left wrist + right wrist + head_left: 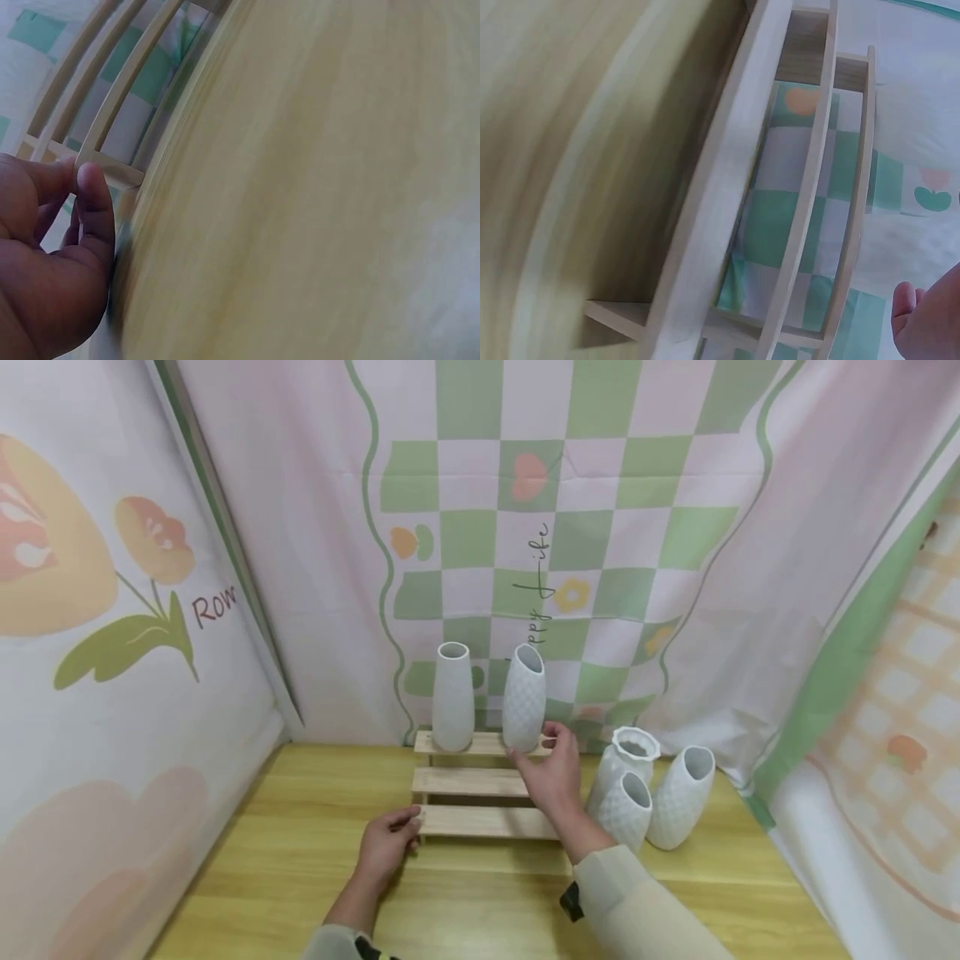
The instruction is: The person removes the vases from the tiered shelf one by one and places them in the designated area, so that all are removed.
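Note:
A small three-tier wooden rack (487,821) stands on the table. On its top board are two white vases: a smooth tall one (453,702) at the left, and a textured one with a slanted mouth (524,697) further right. My left hand (386,847) pinches the left end of the lowest board between thumb and fingers, seen close in the left wrist view (67,247). Reaching over the rack's right side, my right hand (555,777) holds the textured vase low down, thumb at its front and fingers at its right. Only part of that hand (934,322) shows in the right wrist view.
Three more white vases stand together on the table right of the rack: one with a flared wavy rim (626,760), a short textured one (626,814) and a taller slanted one (681,797). A patterned curtain (525,535) hangs close behind the rack.

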`<state>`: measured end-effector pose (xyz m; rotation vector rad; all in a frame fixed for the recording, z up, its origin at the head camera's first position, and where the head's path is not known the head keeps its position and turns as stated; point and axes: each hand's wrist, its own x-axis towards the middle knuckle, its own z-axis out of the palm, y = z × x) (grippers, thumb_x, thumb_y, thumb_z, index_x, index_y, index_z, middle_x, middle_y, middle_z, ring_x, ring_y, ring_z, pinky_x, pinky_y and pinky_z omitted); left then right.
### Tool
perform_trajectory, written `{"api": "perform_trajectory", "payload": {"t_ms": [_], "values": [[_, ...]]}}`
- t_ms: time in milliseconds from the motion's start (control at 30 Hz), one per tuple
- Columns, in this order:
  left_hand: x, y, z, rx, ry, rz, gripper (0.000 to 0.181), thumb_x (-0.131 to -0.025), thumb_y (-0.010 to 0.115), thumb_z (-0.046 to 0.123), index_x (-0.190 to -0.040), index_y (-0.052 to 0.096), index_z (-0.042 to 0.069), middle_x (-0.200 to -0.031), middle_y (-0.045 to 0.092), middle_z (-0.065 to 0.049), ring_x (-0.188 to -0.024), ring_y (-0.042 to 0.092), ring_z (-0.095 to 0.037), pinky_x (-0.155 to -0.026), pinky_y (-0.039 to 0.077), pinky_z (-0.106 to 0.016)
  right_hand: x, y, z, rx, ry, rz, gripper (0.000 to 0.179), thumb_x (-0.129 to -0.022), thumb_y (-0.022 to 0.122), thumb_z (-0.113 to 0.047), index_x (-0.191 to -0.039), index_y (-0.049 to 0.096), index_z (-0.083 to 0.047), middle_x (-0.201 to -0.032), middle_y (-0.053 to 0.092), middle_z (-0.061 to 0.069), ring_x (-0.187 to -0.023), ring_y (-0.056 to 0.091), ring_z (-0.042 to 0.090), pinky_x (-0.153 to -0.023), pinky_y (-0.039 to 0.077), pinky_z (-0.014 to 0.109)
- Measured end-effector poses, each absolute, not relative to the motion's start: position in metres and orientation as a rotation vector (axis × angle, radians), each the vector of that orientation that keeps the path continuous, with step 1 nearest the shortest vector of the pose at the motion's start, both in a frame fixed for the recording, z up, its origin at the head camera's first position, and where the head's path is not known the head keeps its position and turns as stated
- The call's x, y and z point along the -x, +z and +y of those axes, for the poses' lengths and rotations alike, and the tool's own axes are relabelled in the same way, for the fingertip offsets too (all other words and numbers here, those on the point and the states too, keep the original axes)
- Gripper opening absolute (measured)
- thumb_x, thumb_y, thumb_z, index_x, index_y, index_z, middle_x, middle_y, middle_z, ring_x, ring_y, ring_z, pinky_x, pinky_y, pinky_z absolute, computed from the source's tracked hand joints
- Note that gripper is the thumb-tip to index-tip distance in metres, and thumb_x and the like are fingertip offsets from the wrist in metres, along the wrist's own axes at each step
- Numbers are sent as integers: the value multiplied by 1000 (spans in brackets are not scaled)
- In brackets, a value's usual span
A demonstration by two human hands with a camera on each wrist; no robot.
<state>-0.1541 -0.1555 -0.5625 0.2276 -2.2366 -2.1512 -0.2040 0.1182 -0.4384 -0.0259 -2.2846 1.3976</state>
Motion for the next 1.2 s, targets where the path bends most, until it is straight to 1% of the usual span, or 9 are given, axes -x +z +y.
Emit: {"api": "perform_trajectory", "payload": {"t_ms": [67, 167, 333, 433, 600, 833, 1067, 1200], "values": [[154, -563, -156, -230, -2150, -2236, 32, -96, 73, 7, -126, 70, -4, -106, 73, -16, -77, 68, -20, -67, 63, -29, 208, -437, 117, 30, 1392, -2279, 72, -78, 89, -17, -134, 49, 4, -128, 54, 22, -111, 52, 36, -89, 47, 43], [154, -564, -156, -227, -2150, -2235, 32, -96, 73, 7, -126, 70, -5, -106, 73, -17, -77, 68, -20, -66, 63, -29, 215, -435, 117, 48, 1391, -2291, 75, -78, 90, -21, -135, 48, 3, -126, 53, 23, -113, 51, 39, -91, 47, 44], [154, -566, -155, -228, -2151, -2230, 32, -95, 73, 7, -125, 70, -4, -107, 73, -17, -77, 68, -20, -66, 63, -29, 224, -434, 116, 71, 1430, -2309, 85, -76, 93, -27, -139, 44, 3, -131, 50, 24, -119, 51, 39, -103, 47, 48], [154, -567, -155, -232, -2151, -2227, 32, -95, 74, 8, -125, 71, -4, -107, 73, -17, -77, 68, -20, -66, 63, -29, 227, -434, 116, 84, 1434, -2324, 89, -74, 94, -29, -140, 44, 2, -135, 49, 22, -122, 51, 38, -108, 46, 51], [155, -568, -155, -239, -2159, -2223, 32, -95, 74, 8, -125, 70, -4, -106, 73, -16, -77, 68, -20, -66, 63, -30, 233, -434, 117, 105, 1417, -2356, 91, -74, 95, -32, -142, 44, 0, -134, 48, 19, -122, 51, 37, -107, 46, 52], [156, -569, -153, -245, -2157, -2225, 32, -95, 73, 7, -125, 71, -3, -104, 73, -16, -77, 68, -19, -66, 63, -29, 244, -436, 120, 98, 1388, -2390, 92, -73, 93, -33, -144, 45, 0, -137, 52, 20, -124, 54, 38, -108, 48, 54], [158, -570, -154, -247, -2164, -2214, 31, -95, 73, 7, -125, 71, -4, -103, 74, -15, -74, 67, -18, -63, 62, -28, 252, -437, 120, 76, 1405, -2417, 89, -80, 90, -33, -148, 42, -2, -142, 54, 20, -128, 55, 38, -110, 48, 55], [157, -569, -155, -257, -2160, -2218, 32, -95, 74, 7, -124, 71, -4, -102, 74, -16, -74, 67, -18, -64, 62, -28, 252, -437, 118, 103, 1405, -2413, 89, -81, 89, -34, -149, 42, -4, -142, 54, 20, -129, 55, 38, -111, 47, 55]]}}
